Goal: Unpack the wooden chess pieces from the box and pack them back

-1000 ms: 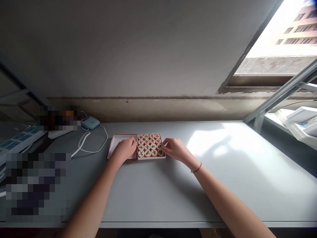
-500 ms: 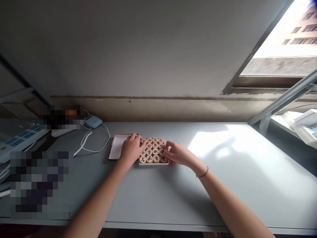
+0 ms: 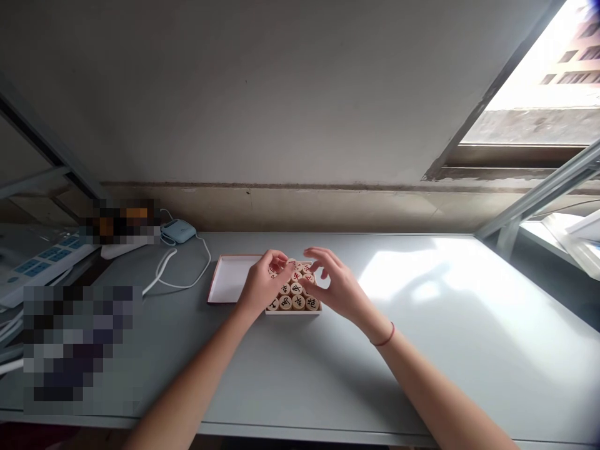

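A shallow white box [image 3: 294,312] stands on the grey desk, filled with rows of round wooden Chinese chess pieces [image 3: 299,302], black characters in the front rows and red behind. Over the box's left side, my left hand [image 3: 266,282] is closed in a pinch, with a Chinese chess piece [image 3: 291,261] at its fingertips, slightly above the others. My right hand [image 3: 334,282] hovers over the right side, thumb and fingers apart, nothing visible between them. To the left lies the red-edged lid [image 3: 229,281], white inside up, partly covered by my left hand.
At the left are a power strip [image 3: 44,265], a light-blue device [image 3: 179,230] and a white cable [image 3: 162,269]. A wall runs behind the desk [image 3: 300,375]. A metal frame bar [image 3: 557,181] slants at the right, beside white items on another surface.
My right hand has lifted from the box's right edge and opened, moving inward over the pieces. My left hand has shifted right, and a piece now shows at its fingertips.
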A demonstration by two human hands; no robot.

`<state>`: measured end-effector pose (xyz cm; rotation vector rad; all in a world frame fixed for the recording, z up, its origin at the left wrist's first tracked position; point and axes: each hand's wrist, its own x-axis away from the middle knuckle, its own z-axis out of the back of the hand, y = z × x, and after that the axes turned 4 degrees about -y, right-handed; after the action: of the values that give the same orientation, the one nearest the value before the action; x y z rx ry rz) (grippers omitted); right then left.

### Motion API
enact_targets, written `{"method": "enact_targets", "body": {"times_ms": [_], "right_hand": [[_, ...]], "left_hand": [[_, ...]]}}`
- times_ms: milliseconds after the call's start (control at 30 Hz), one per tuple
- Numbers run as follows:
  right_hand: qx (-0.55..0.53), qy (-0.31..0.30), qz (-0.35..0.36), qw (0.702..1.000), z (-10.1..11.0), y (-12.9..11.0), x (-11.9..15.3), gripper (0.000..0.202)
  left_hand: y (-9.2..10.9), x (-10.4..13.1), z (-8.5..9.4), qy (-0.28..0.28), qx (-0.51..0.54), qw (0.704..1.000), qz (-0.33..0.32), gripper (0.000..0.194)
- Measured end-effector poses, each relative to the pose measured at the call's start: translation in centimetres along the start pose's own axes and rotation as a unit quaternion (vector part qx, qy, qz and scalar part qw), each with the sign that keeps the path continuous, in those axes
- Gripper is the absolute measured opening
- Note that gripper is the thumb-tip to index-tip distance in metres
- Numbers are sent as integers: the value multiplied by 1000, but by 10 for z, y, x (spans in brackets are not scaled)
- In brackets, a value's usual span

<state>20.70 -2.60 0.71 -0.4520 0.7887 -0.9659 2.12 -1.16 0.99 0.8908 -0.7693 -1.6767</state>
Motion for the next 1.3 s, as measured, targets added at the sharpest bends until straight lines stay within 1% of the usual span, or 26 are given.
{"method": "enact_targets", "body": {"times_ms": [33, 100, 133, 167, 233, 267, 333, 367, 400, 500, 600, 700, 800, 933, 1067, 1167, 1300], "right_hand": [[1, -1, 31, 1000, -4, -2, 1, 32], [9, -4, 61, 998, -9, -3, 2, 24], [14, 0, 64, 998, -10, -2, 1, 21], [20, 10, 61, 998, -11, 2, 0, 20], [41, 43, 32, 998, -9, 16, -2, 18], [59, 65, 8, 996, -7, 25, -4, 18], [111, 98, -51, 988, -3, 48, -5, 18], [143, 100, -82, 981, -1, 60, -6, 17], [174, 89, -113, 974, 1, 71, -6, 16], [228, 58, -178, 956, 1, 92, -4, 15], [248, 55, -187, 949, -2, 97, -2, 18], [254, 56, -181, 948, -4, 95, -1, 20], [247, 60, -184, 949, -5, 94, 0, 20], [244, 54, -190, 949, -6, 93, 1, 19], [242, 51, -201, 948, -6, 90, 0, 18], [235, 48, -206, 949, -6, 88, 0, 19], [227, 49, -208, 950, -6, 90, 0, 20]], "left_hand": [[3, 1, -2, -28, 45, 999, 15, 20], [5, 3, -5, -72, 90, 993, 33, 23], [4, 3, -5, -82, 86, 992, 34, 24], [2, 3, -4, -78, 59, 995, 27, 24], [-5, 0, 0, -37, -58, 998, -1, 24], [-9, -2, 3, -11, -138, 990, -13, 23], [-18, -5, 8, 26, -285, 958, -16, 21], [-22, -6, 9, 29, -336, 941, -6, 22], [-24, -6, 9, 26, -372, 928, 6, 22], [-26, -6, 4, 14, -425, 905, 22, 27], [-22, -4, -4, 11, -450, 892, 32, 31], [-18, -3, -9, 12, -453, 890, 45, 31], [-16, -3, -11, 14, -448, 893, 44, 33], [-16, -2, -11, 10, -460, 887, 42, 37], [-18, -3, -11, 7, -458, 887, 50, 32], [-19, -3, -9, 18, -450, 892, 42, 26], [-19, -3, -9, 7, -431, 902, 24, 22]]}}
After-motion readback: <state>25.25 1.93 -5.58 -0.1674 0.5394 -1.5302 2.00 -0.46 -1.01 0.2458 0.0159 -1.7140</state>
